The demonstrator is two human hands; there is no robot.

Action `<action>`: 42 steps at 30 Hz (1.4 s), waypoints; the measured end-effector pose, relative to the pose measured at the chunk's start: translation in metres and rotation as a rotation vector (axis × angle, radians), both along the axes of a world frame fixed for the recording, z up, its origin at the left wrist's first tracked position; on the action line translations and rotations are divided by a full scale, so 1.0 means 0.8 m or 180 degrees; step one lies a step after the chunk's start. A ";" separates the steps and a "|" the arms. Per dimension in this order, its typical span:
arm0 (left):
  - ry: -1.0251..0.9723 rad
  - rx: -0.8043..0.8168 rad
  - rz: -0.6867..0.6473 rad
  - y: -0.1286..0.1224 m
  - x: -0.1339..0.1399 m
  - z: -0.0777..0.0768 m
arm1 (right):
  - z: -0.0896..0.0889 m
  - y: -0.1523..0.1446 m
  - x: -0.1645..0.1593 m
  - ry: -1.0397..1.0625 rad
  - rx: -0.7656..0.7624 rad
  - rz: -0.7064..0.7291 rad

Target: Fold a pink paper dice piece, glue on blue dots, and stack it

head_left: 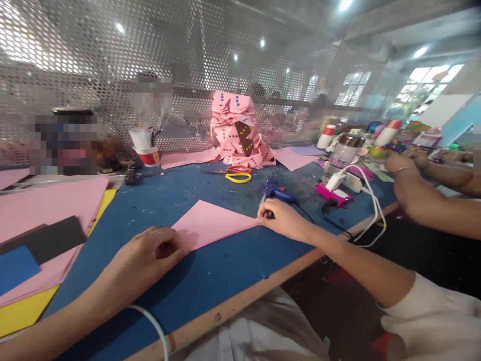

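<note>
A pink sheet of paper point(210, 225), folded to a triangle, lies on the blue table top point(165, 195) in front of me. My left hand point(154, 250) has its curled fingers on the paper's left corner, thumb and fingertips closed at the edge. At the right corner, my right hand point(276, 216) pinches the tip between thumb and fingers. Just beyond that hand rests a blue glue gun point(278, 190). Scissors with orange and yellow handles point(238, 174) lie farther back. Behind them stands a stacked pink paper model point(233, 133) with small blue and dark squares.
On the left are pink sheets point(48, 198) with dark, blue and yellow paper. A cup of tools point(148, 153) stands at the back. To the right are a pink power strip point(334, 194), a white cable point(376, 200), a glass jar point(345, 150) and another person's arms point(424, 200).
</note>
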State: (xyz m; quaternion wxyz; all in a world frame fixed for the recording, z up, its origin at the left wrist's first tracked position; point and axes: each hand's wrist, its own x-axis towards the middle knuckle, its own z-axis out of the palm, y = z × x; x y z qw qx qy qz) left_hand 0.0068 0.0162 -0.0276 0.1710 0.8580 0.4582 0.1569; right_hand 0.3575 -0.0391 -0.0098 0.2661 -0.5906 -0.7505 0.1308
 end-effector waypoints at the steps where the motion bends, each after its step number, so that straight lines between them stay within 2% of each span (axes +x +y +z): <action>1: 0.0017 -0.0003 0.0009 0.000 0.000 0.000 | 0.001 0.000 0.000 0.0011 -0.0009 -0.0004; 22: -0.0013 0.0014 -0.0006 0.004 -0.002 -0.006 | -0.002 -0.001 0.009 0.0392 -0.0149 0.0165; 26: -0.0022 0.0069 -0.0031 0.002 0.000 -0.002 | -0.001 0.000 0.014 0.0464 -0.0227 0.0185; 29: -0.0014 0.0039 -0.0073 -0.002 0.002 0.004 | 0.008 -0.004 0.015 0.0556 -0.0167 0.0082; 32: -0.0001 0.0090 -0.0084 -0.004 0.004 0.007 | 0.022 -0.010 0.001 0.0486 0.0281 -0.0001; 35: 0.0034 0.0142 -0.0100 -0.004 0.005 0.008 | 0.030 -0.013 -0.030 0.0140 0.0605 0.0304; 39: 0.0037 0.0136 -0.0106 -0.006 0.006 0.009 | 0.023 -0.005 -0.074 -0.0226 0.0403 0.0946; 42: -0.0011 0.0148 -0.0106 -0.009 0.009 0.013 | 0.016 0.007 -0.092 -0.0287 0.0284 0.1045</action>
